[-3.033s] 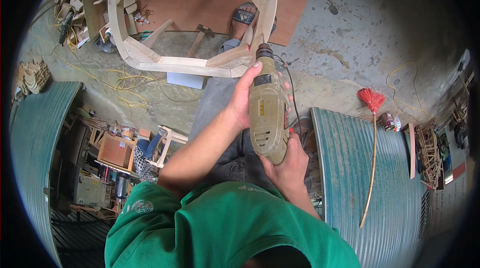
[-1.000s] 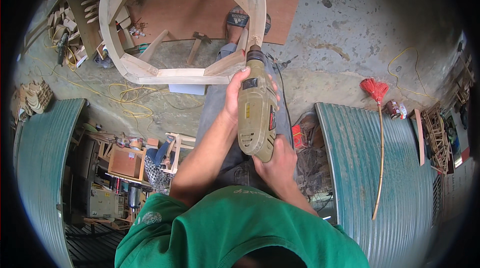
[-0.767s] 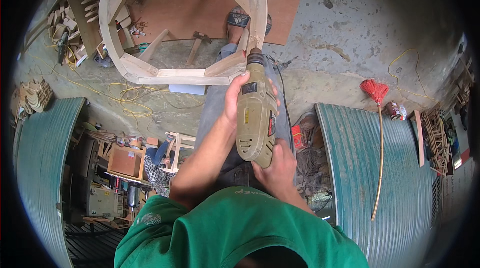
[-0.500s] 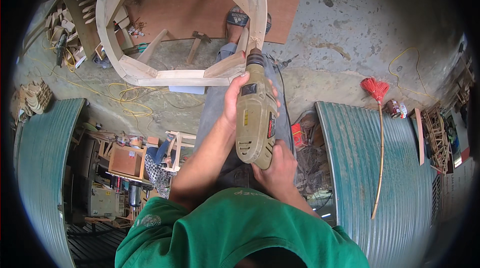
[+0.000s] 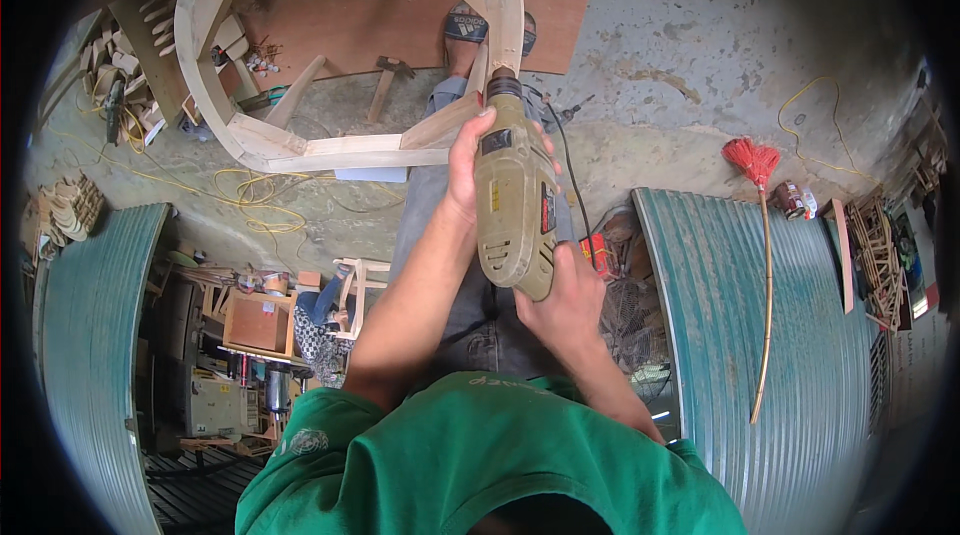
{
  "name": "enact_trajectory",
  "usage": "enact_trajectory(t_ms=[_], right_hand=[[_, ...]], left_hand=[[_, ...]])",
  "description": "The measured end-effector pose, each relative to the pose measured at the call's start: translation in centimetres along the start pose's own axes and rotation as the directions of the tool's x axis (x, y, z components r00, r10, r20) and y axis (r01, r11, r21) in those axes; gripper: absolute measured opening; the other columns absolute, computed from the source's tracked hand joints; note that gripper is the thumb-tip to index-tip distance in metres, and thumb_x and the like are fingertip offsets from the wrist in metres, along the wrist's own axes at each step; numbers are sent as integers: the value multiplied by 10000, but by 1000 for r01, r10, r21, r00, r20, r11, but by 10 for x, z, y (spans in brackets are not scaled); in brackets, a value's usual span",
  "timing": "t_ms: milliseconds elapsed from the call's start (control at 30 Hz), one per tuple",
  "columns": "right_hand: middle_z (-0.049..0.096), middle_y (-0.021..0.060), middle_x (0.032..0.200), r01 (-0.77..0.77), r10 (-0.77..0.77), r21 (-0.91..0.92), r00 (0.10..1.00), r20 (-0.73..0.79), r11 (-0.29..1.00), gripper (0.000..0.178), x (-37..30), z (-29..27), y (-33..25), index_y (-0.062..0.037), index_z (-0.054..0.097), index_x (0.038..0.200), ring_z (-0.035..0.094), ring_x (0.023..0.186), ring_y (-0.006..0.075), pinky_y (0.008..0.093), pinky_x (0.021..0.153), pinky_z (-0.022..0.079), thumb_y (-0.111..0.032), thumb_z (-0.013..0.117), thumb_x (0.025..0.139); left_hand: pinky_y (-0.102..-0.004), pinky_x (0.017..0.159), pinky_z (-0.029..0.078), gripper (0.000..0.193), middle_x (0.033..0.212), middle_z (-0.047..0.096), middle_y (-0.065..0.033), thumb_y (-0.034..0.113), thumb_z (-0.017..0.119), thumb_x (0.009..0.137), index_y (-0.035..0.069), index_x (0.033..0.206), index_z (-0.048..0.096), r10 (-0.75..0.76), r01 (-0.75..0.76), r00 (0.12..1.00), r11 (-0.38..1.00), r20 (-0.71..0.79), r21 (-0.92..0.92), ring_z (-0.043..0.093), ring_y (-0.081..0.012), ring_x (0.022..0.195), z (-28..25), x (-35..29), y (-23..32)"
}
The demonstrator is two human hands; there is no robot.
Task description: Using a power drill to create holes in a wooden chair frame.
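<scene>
I hold an olive-green power drill [image 5: 515, 205] pointing down and away from me. My left hand [image 5: 465, 170] wraps the front of its body. My right hand [image 5: 562, 300] grips the rear handle. The drill's nose presses against the near right corner of a pale wooden curved frame [image 5: 330, 147], which rests against my grey-trousered legs. My sandalled foot [image 5: 466, 27] stands under the frame on a brown board [image 5: 350, 5]. A black cord [image 5: 572, 190] runs off the drill to the right.
Green corrugated sheets lie on the right [image 5: 760, 355] and on the left [image 5: 85, 335]. A red-headed broom [image 5: 760, 265] lies on the right sheet. Yellow cable [image 5: 250, 200] loops on the concrete floor. Wooden offcuts [image 5: 110, 75] are stacked at the far left. A small wooden box [image 5: 258, 323] sits among clutter below.
The frame and drill have shifted slightly up and toward the middle of the view since three seconds ago. Over the last second both hands stay on the drill, almost still.
</scene>
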State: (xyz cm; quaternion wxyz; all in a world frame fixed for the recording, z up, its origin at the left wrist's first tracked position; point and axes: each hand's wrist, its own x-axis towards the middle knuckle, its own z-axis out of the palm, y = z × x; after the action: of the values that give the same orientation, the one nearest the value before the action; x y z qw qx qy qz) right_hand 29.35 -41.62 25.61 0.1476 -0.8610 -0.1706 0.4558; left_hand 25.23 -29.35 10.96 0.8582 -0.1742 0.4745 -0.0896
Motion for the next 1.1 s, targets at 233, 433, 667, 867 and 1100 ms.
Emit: enact_trajectory(t_ms=[233,433,667,867,1100], right_hand=[[547,140,836,12,-11,34,1000,-22,999,437,-10,2,-1,-46,479,906,614,741,358,464,613,501,-146,829,664],[538,145,828,37,-36,59,999,-27,998,440,-19,-5,-5,-43,479,907,607,730,361,463,612,501,-147,833,666],[550,148,824,-16,13,67,999,42,998,440,-8,-8,-9,-40,477,907,616,729,367,466,620,503,-144,829,665],[567,155,840,-32,28,89,998,51,996,454,5,0,-3,-34,475,949,626,748,372,476,631,507,-145,822,679],[566,167,887,-19,16,85,999,30,996,455,-6,-1,-3,-21,481,980,627,792,377,481,646,512,-139,813,693]], left_hand=[[-532,769,585,642,1056,631,-174,606,468,929,21,1172,575,29,-33,998,997,53,72,670,-355,933,-6,-5,-2],[-522,751,580,618,1018,654,-174,593,495,916,25,1139,595,21,-21,1000,999,-10,33,684,-360,898,3,-17,-8],[-568,795,573,640,1093,630,-189,595,466,937,20,1196,573,-41,41,998,999,42,8,670,-385,963,-5,-9,1],[-570,784,573,633,1073,635,-189,595,475,935,19,1171,588,-56,55,997,998,51,19,674,-387,938,-11,7,10],[-551,771,580,634,1055,635,-178,603,476,933,21,1154,593,0,-2,1000,995,18,97,674,-369,921,-3,-5,3]])
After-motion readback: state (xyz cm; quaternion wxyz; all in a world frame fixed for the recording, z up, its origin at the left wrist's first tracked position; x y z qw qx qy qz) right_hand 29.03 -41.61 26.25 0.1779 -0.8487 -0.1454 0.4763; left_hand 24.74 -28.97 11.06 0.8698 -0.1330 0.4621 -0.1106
